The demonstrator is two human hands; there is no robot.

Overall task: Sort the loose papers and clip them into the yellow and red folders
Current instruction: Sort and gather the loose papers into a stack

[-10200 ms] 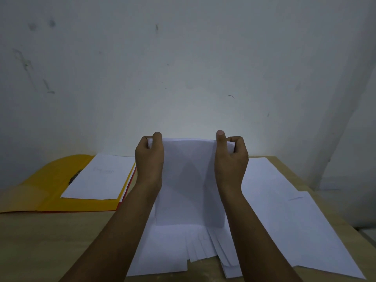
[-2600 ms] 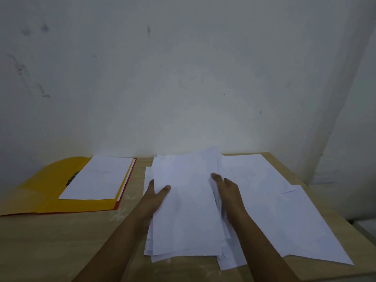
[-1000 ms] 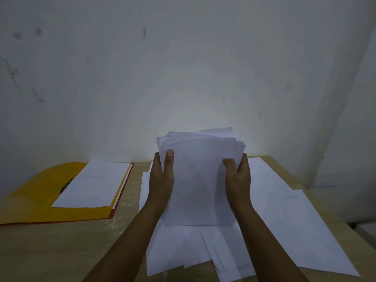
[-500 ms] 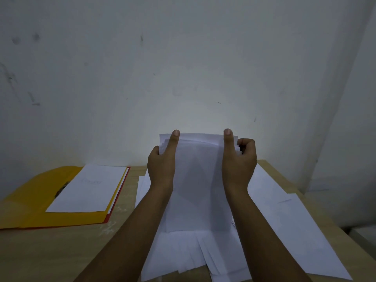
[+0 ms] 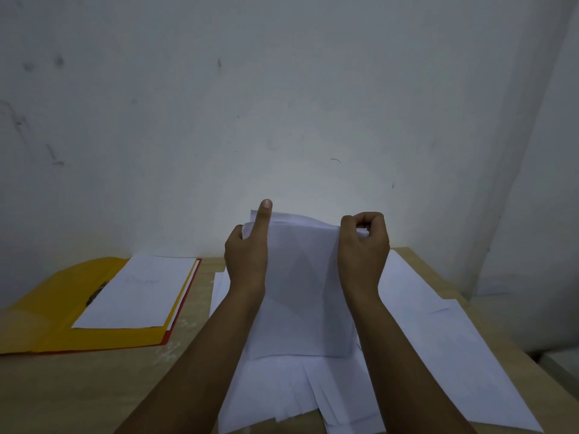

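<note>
Both hands are up in the centre of the frame with a sheaf of papers (image 5: 305, 286) stood on end. The left hand (image 5: 247, 261) clasps the sheaf's left edge, thumb pointing straight up along the near face, fingers hidden behind. The right hand (image 5: 363, 255) is curled tight over the top right corner, pinching it. The sheaf's bottom edge rests on the loose sheets (image 5: 282, 393) fanned out below, low centre.

These sheets look thin, light and floppy, and the top edges sit uneven, so I'd say grip the sides near the top and tap the bottom down to square them. They're slick against each other, so a slack hold could let some slide out.

At the left of the frame the yellow folder (image 5: 47, 311) lies open with a white page (image 5: 138, 292) on it, its dark clip (image 5: 95, 294) beside that page, and a red edge (image 5: 185, 300) showing along its right side. More pages (image 5: 438, 333) spread to the right, reaching the table (image 5: 78, 386) edge. Bare wood between folder and sheaf gives room for a move left.
</note>
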